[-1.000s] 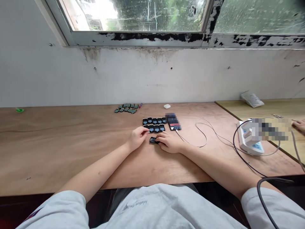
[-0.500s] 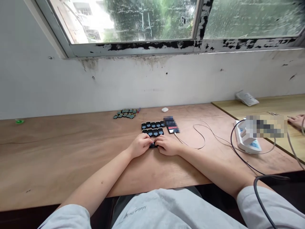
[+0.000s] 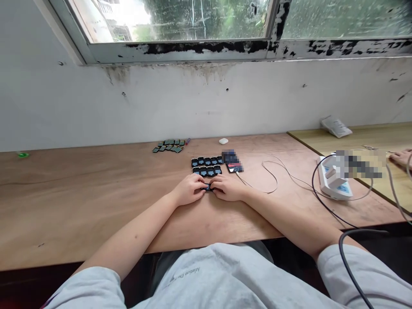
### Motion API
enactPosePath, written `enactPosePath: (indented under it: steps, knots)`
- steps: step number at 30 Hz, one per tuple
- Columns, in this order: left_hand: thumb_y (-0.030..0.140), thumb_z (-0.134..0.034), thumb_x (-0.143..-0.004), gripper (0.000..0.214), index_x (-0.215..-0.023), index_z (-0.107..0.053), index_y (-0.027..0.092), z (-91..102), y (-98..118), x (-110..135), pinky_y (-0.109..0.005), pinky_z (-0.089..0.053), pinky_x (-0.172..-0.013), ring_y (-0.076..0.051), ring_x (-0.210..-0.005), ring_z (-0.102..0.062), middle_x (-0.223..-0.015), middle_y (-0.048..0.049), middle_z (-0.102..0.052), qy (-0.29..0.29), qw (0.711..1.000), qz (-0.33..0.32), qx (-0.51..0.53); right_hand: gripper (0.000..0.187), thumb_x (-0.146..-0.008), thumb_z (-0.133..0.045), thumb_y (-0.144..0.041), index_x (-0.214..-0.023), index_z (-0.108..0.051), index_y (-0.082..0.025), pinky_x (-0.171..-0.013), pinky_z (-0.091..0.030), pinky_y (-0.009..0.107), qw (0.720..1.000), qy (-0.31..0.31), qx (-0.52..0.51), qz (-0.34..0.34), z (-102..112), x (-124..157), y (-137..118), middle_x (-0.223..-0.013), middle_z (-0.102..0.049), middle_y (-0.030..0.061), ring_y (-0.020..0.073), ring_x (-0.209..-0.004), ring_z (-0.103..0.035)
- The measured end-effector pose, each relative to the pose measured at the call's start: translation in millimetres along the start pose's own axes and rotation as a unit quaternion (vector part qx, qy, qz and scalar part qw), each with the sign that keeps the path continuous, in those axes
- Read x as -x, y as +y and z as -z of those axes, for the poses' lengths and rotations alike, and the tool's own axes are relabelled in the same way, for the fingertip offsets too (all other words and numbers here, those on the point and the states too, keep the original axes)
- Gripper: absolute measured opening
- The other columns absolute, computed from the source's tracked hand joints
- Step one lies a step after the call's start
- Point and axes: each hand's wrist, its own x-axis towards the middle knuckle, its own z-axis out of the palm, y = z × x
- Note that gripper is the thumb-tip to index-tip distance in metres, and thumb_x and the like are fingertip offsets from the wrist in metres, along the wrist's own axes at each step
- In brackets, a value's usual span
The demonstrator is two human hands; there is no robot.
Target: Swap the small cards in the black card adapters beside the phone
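Note:
My left hand (image 3: 189, 190) and my right hand (image 3: 229, 188) meet at the middle of the table, fingers closed on the two ends of a small black piece with a blue-grey face (image 3: 207, 187). Fingers cover most of it, and its exact kind is unclear. Just beyond my fingertips lie two rows of similar black pieces with blue-grey centres (image 3: 210, 171). Farther back on the left, several small green-faced boards (image 3: 168, 147) lie in two rows. A phone (image 3: 236, 168), partly blurred out, rests to the right of the black pieces.
A white cable (image 3: 277, 176) runs from the phone toward a white power strip (image 3: 334, 184) on the right. Near the wall sit a small white case (image 3: 223, 140) and a white packet (image 3: 336, 126). Another person's hand (image 3: 401, 158) is at the far right. A black cable (image 3: 346, 257) crosses my right sleeve.
The camera view has tilted slightly downward, so everything sits a little higher in view. The black piece between my fingers now shows more of its face; both hands stay on it.

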Motion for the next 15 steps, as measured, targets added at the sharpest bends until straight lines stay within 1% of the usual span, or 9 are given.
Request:
enactPosePath:
  steps: [3,6,11,13,15]
  knots:
    - [0.025,-0.065,-0.094,0.024,-0.115,-0.076,0.026,-1.6,-2.3,-0.1,-0.042,-0.052,-0.101,-0.025,-0.111,-0.062,-0.116,-0.0099,-0.068,-0.005,1.000,-0.002,-0.008,0.018,-0.094,-0.058,-0.016,-0.104,-0.073,-0.018,-0.091,-0.057,0.041,1.000,-0.001,-0.002,-0.002,2.6,0.5,-1.3,-0.114,-0.072,0.0123,0.0252,-0.104,-0.065]
    - [0.025,-0.065,-0.094,0.025,-0.116,-0.077,0.027,-2.6,-3.0,-0.4,-0.044,-0.051,-0.103,-0.025,-0.114,-0.062,-0.119,-0.0099,-0.068,-0.008,1.000,0.002,0.007,0.016,-0.095,-0.059,-0.017,-0.103,-0.073,-0.018,-0.092,-0.057,0.041,1.000,-0.002,-0.010,0.000,3.4,0.9,-0.4,-0.116,-0.072,0.0113,0.0249,-0.104,-0.065]
    - [0.026,-0.063,-0.096,0.023,-0.114,-0.078,0.024,-3.5,-4.8,-2.3,-0.043,-0.054,-0.101,-0.024,-0.111,-0.063,-0.116,-0.0102,-0.070,-0.007,0.997,0.045,0.068,0.018,-0.093,-0.060,-0.015,-0.106,-0.072,-0.020,-0.095,-0.056,0.041,1.000,-0.007,-0.018,-0.002,0.2,2.3,4.4,-0.117,-0.072,0.0106,0.0243,-0.107,-0.064]
    - [0.026,-0.061,-0.097,0.025,-0.116,-0.077,0.024,-2.8,-5.9,-1.9,-0.043,-0.053,-0.102,-0.024,-0.112,-0.063,-0.118,-0.0100,-0.070,-0.020,0.996,0.052,0.076,0.019,-0.092,-0.061,-0.014,-0.107,-0.072,-0.020,-0.095,-0.056,0.040,1.000,-0.007,-0.019,-0.002,-0.7,2.7,5.0,-0.116,-0.072,0.0106,0.0242,-0.107,-0.064]
    - [0.024,-0.058,-0.099,0.029,-0.122,-0.076,0.026,-1.9,-6.0,-0.5,-0.045,-0.051,-0.105,-0.025,-0.117,-0.062,-0.124,-0.0098,-0.070,-0.038,0.996,0.044,0.066,0.018,-0.092,-0.061,-0.014,-0.105,-0.073,-0.020,-0.094,-0.056,0.040,1.000,-0.003,-0.019,0.002,-0.9,2.7,4.6,-0.114,-0.072,0.0110,0.0242,-0.106,-0.064]
